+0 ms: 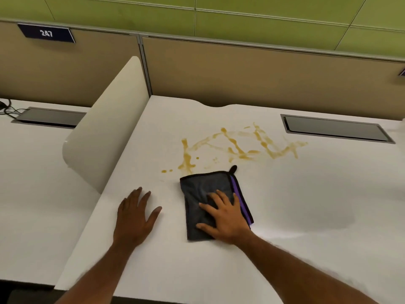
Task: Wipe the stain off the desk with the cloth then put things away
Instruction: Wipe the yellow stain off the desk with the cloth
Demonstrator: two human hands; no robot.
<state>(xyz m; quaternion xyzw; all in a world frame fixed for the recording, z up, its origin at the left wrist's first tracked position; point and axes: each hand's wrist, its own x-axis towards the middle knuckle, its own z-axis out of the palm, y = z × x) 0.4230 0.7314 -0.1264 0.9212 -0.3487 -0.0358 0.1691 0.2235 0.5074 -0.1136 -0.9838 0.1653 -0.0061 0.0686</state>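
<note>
A folded dark grey cloth (pixel 200 194) with a purple edge lies flat on the white desk (pixel 306 205). My right hand (pixel 225 218) rests on its near right part, palm down and fingers spread, pressing it to the desk. My left hand (pixel 134 213) lies flat on the bare desk to the left of the cloth, fingers apart, holding nothing. A brownish-yellow stain (pixel 238 148) of streaks and drops spreads across the desk just beyond the cloth, from its far left corner out to the right.
A cream rounded divider panel (pixel 105 137) stands along the desk's left side. A grey cable hatch (pixel 335 129) is set into the desk at the back right. Tan partition walls (pixel 241 73) close the back. The neighbouring desk at left has another hatch (pixel 50 117).
</note>
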